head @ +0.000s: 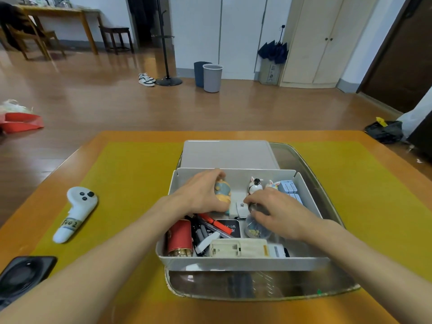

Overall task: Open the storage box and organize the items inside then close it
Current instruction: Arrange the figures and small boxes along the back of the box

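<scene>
Both hands [203, 194] [273, 210] reach into tray [245, 263], left holding figurine [223, 191].

An orange worktop [140, 136] carries a yellow mat [131, 174], with a storage box [304, 288], a white controller [76, 212] left of the box, and a black device [22, 277] nearer than the controller.

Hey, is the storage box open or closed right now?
Open: the storage box shows its contents, and both hands reach inside it.
</scene>
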`<state>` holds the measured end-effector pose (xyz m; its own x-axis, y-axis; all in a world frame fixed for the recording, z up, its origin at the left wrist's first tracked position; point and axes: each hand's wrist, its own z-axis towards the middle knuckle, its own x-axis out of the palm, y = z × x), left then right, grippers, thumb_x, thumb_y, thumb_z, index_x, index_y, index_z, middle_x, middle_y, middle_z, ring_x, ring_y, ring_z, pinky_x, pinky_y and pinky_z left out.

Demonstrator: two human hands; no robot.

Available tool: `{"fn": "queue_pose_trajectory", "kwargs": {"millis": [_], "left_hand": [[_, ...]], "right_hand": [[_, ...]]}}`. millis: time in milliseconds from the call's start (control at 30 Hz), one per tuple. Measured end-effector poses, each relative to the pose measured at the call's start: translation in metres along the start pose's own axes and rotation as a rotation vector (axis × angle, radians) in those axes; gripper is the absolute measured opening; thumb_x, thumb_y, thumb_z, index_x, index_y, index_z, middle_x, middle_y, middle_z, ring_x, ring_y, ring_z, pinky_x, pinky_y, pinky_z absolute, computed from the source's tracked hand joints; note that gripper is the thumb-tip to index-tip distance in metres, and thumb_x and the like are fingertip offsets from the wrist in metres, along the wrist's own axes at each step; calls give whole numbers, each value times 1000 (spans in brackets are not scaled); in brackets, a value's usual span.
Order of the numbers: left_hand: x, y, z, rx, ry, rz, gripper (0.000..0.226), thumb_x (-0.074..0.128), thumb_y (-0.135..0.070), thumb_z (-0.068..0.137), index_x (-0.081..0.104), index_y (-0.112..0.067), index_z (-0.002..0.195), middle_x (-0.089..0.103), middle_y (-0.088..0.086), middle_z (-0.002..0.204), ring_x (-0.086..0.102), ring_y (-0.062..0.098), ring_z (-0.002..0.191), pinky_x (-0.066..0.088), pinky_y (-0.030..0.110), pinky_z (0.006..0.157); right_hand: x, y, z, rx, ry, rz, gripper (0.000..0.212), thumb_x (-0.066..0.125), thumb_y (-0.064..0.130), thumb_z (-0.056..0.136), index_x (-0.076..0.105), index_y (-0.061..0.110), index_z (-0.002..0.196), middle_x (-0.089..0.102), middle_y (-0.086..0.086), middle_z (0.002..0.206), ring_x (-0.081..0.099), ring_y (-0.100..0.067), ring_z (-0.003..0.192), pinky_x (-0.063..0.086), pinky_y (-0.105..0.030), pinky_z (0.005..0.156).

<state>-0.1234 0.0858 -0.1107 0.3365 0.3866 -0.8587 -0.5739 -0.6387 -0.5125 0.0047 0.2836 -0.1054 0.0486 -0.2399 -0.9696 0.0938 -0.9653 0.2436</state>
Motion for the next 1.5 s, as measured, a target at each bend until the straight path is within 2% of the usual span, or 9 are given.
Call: {"fn": "queue_pose_trajectory", "kwargs": {"millis": [200, 367, 467, 667, 967, 1067, 1233, 1400, 1500], "left_hand": [[-8, -5, -5, -11, -14, 23, 78, 78, -47, 65, 52, -27, 136, 59, 1, 121, 55, 19, 111, 48, 37, 93], [-8, -2, -10, -184, -68, 139, 42, 67, -53, 68, 62, -29, 102, 61, 1, 107, 55, 24, 100, 48, 34, 79], [-3, 2, -14, -293, -89, 283, 50, 62, -56, 75, 58, -21, 111, 53, 9, 116, 52, 30, 104, 49, 36, 84], [10, 2, -14, -214, -161, 443, 64, 44, -76, 83, 53, -19, 111, 56, 8, 112, 53, 27, 104, 43, 38, 78], [-4, 9, -6, -267, -138, 156, 56, 51, -77, 77, 59, -23, 84, 67, -4, 80, 62, 20, 83, 46, 34, 65], [-9, 10, -6, -283, -115, 53, 63, 46, -81, 72, 63, -21, 83, 72, -5, 73, 64, 14, 78, 52, 35, 73], [-14, 11, -4, -290, -122, -65, 62, 48, -81, 73, 65, -22, 83, 73, -8, 71, 67, 13, 79, 55, 40, 80], [-9, 10, -2, -283, -143, -11, 61, 48, -82, 74, 61, -23, 84, 71, -3, 78, 63, 17, 84, 53, 38, 75], [-1, 3, 0, -254, -251, 140, 58, 46, -77, 80, 57, -20, 76, 66, 2, 75, 62, 25, 81, 46, 37, 67]], "right_hand": [[1, -10, -3, -22, -33, -23, 41, 48, 33, 100, 53, 24, 139, 57, 5, 135, 47, -14, 124, 45, -38, 103], [0, -14, -5, -38, -18, -6, 38, 50, 37, 100, 56, 29, 136, 58, 9, 135, 47, -9, 120, 46, -33, 100], [2, -15, -5, -31, -26, -8, 38, 51, 39, 99, 55, 30, 137, 57, 10, 136, 47, -9, 121, 46, -33, 100], [2, -12, -1, -7, -52, -6, 33, 51, 39, 99, 61, 30, 129, 60, 10, 131, 47, -11, 120, 49, -38, 94], [6, 21, 36, -18, -185, 19, 32, 64, 51, 92, 74, 32, 115, 61, 9, 105, 47, -15, 105, 34, -33, 74], [10, 22, 40, 11, -220, 72, 19, 68, 46, 91, 78, 32, 99, 58, 13, 95, 46, -14, 101, 32, -33, 71], [9, 15, 30, -29, -264, 185, 19, 65, 41, 95, 80, 31, 92, 62, 10, 79, 46, -15, 87, 45, -38, 72], [4, 5, 22, -11, -253, 127, 25, 58, 38, 98, 77, 24, 88, 63, 11, 84, 48, -14, 91, 47, -40, 72], [4, 3, 21, 31, -259, 89, 24, 60, 41, 96, 75, 27, 108, 65, 11, 95, 48, -12, 97, 43, -35, 70]]}}
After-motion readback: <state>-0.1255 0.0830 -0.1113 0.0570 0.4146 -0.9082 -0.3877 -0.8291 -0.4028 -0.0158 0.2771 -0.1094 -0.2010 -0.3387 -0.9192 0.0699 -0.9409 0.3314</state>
